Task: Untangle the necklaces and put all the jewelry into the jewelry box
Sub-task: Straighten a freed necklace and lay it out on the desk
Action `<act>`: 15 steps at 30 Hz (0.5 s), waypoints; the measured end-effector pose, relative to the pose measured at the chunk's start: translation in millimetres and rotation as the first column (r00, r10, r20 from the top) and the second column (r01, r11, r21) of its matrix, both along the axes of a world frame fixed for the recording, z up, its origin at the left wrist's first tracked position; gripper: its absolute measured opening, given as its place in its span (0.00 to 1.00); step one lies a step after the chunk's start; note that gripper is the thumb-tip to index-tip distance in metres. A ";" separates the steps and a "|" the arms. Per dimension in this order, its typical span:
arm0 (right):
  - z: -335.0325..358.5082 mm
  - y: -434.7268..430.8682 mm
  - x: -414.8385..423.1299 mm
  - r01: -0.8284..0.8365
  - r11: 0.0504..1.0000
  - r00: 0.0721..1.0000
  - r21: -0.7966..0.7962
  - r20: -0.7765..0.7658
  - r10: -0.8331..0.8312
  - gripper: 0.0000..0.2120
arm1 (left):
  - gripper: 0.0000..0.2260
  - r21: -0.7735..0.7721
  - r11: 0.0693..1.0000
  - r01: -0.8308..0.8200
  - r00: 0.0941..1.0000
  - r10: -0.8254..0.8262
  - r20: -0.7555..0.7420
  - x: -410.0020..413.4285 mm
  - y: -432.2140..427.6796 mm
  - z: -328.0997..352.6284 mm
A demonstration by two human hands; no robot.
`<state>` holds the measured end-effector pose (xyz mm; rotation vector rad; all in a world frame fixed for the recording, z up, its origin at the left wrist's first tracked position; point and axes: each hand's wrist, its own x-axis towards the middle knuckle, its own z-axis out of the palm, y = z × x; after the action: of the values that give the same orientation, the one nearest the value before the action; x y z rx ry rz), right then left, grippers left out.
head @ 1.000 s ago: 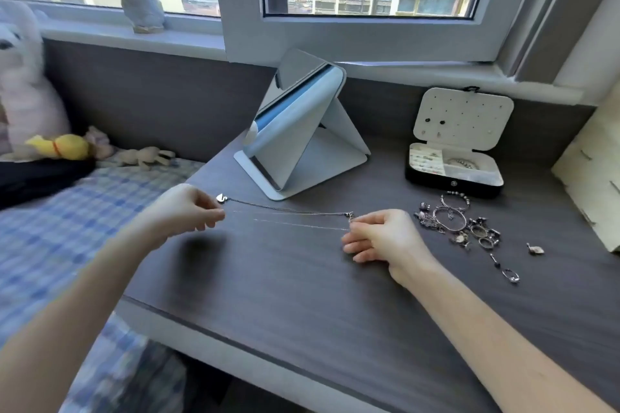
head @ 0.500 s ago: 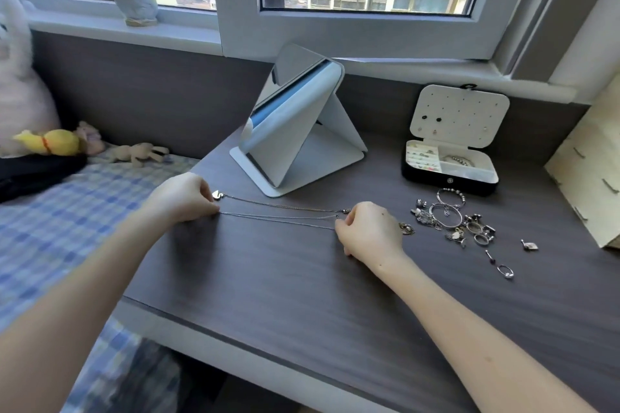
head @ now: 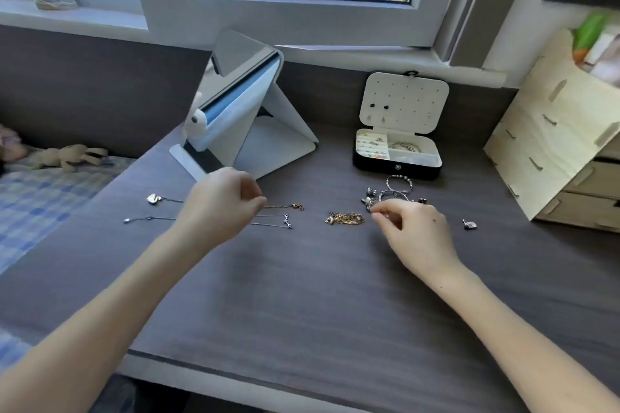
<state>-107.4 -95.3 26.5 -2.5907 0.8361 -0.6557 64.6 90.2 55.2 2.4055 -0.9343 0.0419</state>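
Jewelry box (head: pixel 397 167), position?
— Far side of the desk (head: pixel 302 295), in front of the window wall, lid standing open, rings and a bracelet inside.
Hands?
— Left hand (head: pixel 219 206): grip closed to a pinch on a thin chain (head: pixel 285 206). Right hand (head: pixel 417 230): fingertips drawn together at the edge of the loose rings and bangles (head: pixel 397 189); whether the grip has hold of anything, cannot tell.
Necklaces?
— Two silver necklaces (head: pixel 154 219) lie stretched out, passing under the left hand. Gold tangle (head: pixel 345 218) lies between the hands.

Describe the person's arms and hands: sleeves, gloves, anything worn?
The left hand and right hand are ungloved, with no visible rings, watch or wristbands. No sleeves show anywhere up to the frame edge. A small dark spot marks the back of the right hand.
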 end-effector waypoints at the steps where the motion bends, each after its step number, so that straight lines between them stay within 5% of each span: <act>1: -3.1 -4.0 1.1 -0.022 0.999 1.000 -0.028 0.006 0.022 0.07 | 0.04 -0.009 0.998 0.058 0.998 -0.058 -0.011 -9.3 -14.1 -1.4; 9: -22.1 -7.9 8.4 -0.209 0.947 0.977 -0.244 -0.021 0.210 0.05 | 0.05 -0.002 0.939 0.344 0.938 -0.344 0.044 -45.3 -76.7 -28.8; 15: -21.1 -10.5 -9.7 -0.288 0.945 0.957 -0.156 -0.050 0.284 0.08 | 0.04 -0.055 0.910 0.411 0.910 -0.407 0.076 -41.2 -72.3 -44.1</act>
<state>-117.1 -105.8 5.3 -2.7963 0.4124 -0.6252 23.4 17.9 11.2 2.1077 -1.4257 -0.0067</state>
